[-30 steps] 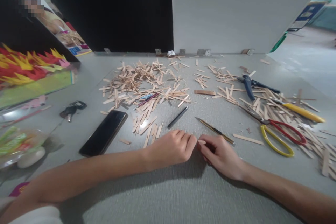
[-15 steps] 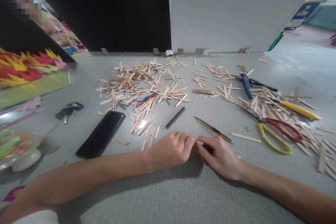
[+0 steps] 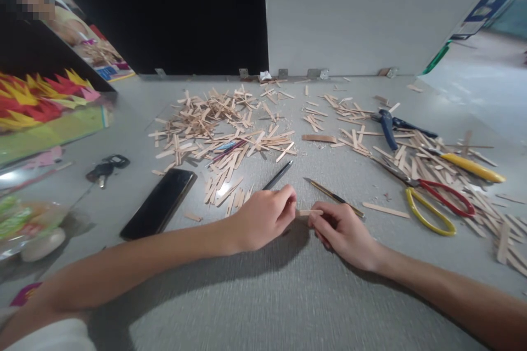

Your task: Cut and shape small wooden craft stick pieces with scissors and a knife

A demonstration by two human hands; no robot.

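Note:
A narrow wooden craft stick [image 3: 308, 213] spans the small gap between my two hands, just above the table. My right hand [image 3: 343, 233] pinches its right end between thumb and fingers. The stick's left end runs up to my left hand [image 3: 259, 222], which is closed with its back toward me; the fingertips on that end are hidden. Behind my left hand lies a dark pen [image 3: 279, 174], partly covered by the knuckles. A gold-and-black craft knife [image 3: 329, 192] rests just beyond my right hand, with a loose craft stick [image 3: 386, 210] to its right.
A heap of craft sticks [image 3: 214, 112] spreads at centre-left. Red-and-yellow-handled scissors [image 3: 424, 189], a yellow-handled tool [image 3: 473, 168] and blue-handled pliers [image 3: 387, 129] lie right among more sticks. A phone [image 3: 160, 205] and keys [image 3: 105, 171] lie left. A black-and-white board [image 3: 329, 16] stands behind.
My left hand has moved slightly left and up, away from my right hand. More of the stick now shows between them, and the left hand covers the pen's near end.

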